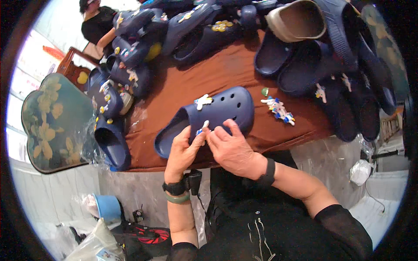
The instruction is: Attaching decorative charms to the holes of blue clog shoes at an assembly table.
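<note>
Both hands press a small white charm (203,127) onto a navy perforated foam clog (209,117).
The left hand (183,152) pinches the charm; the right hand (230,148) has its fingers pressed together against the clog.

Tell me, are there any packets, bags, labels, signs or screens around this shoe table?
Clear plastic bag: on the floor at lower left, crumpled, with a small printed patch.
White bag: on the floor at right, small and bunched.
Clear plastic wrap: at the table's left edge, beside the dark blue clogs.
No signs or screens show.

Navy blue clog (217,114) with round holes, lying tilted on the brown worktop (183,82), white charm (203,101) on its upper, small white-blue charm (202,128) at its edge
</note>
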Motion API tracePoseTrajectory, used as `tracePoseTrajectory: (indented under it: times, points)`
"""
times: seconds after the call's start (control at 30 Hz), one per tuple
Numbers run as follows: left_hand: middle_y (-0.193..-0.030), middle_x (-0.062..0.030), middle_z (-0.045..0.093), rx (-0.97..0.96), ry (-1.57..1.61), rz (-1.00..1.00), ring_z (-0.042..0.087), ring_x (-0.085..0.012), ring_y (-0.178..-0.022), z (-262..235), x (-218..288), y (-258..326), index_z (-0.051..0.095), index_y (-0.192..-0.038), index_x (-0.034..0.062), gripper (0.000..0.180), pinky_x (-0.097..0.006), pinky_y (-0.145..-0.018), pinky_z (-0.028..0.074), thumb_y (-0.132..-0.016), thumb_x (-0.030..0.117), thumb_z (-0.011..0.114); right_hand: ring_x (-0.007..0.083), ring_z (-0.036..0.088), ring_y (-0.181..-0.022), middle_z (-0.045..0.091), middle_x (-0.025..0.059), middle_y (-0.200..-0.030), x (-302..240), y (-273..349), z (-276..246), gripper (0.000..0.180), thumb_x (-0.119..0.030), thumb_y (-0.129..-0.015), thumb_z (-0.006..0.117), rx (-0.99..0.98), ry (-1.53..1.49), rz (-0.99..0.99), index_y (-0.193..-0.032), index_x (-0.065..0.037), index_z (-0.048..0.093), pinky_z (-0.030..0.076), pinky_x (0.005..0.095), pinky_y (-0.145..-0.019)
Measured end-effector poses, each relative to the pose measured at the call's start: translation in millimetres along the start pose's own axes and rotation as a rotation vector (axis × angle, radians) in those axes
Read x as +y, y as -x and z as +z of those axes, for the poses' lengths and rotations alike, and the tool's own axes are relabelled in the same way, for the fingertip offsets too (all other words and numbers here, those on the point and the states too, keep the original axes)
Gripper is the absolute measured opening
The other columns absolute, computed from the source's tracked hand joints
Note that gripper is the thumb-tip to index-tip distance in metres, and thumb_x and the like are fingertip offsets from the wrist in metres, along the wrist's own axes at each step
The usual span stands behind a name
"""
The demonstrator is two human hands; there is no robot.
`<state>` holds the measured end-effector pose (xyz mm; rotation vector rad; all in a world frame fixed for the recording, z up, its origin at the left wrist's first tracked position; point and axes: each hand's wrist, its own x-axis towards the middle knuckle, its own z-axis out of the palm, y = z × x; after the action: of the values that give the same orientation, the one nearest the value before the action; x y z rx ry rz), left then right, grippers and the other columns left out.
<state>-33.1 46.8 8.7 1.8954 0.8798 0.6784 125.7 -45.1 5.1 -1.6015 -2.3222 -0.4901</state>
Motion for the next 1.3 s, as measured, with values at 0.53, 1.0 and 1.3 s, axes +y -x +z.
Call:
tracePoseTrajectory:
  times: [0.53, 1.0, 1.3]
  points:
    - [-0.093, 0.002, 0.069, 0.028, 0.226, -0.131, 0.059, -0.0054, -0.087, 3.1, 17.0, 2.2, 0.069, -0.105, -0.0009, 0.022, -0.023, -0.081, 0.049, -0.086, 0.008, 0.076, 0.0322, 0.056, -0.105, 0.062, 0.0109, -0.112, 110.7, 121.7, -4.1, 0.04, -0.011, -0.077, 0.075, 0.258, -0.359, 0.628, -0.115, -0.004, 0.065, 0.044, 0.0423, -0.092]
    - [-0.091, 0.0002, 0.071, 0.097, 0.098, -0.068, 0.059, -0.0049, -0.08, 7.7, 12.8, 4.9, 0.068, -0.106, -0.0007, 0.028, -0.024, -0.074, 0.051, -0.083, 0.012, 0.079, 0.0293, 0.057, -0.092, 0.059, 0.0091, -0.097, 82.3, 70.8, 11.5, 0.032, -0.007, -0.08, 0.073, 0.335, -0.262, 0.543, -0.111, -0.01, 0.069, 0.051, 0.0388, -0.078]
    - [-0.094, -0.0007, 0.071, -0.046, 0.083, 0.017, 0.06, -0.0061, -0.085, -4.7, 14.7, 4.0, 0.066, -0.108, -0.002, 0.03, -0.026, -0.079, 0.051, -0.083, 0.009, 0.078, 0.0335, 0.055, -0.101, 0.059, 0.0154, -0.106, 82.7, 66.4, -7.1, 0.035, 0.003, -0.083, 0.064, 0.348, -0.396, 0.589, -0.118, -0.001, 0.063, 0.048, 0.0411, -0.089]
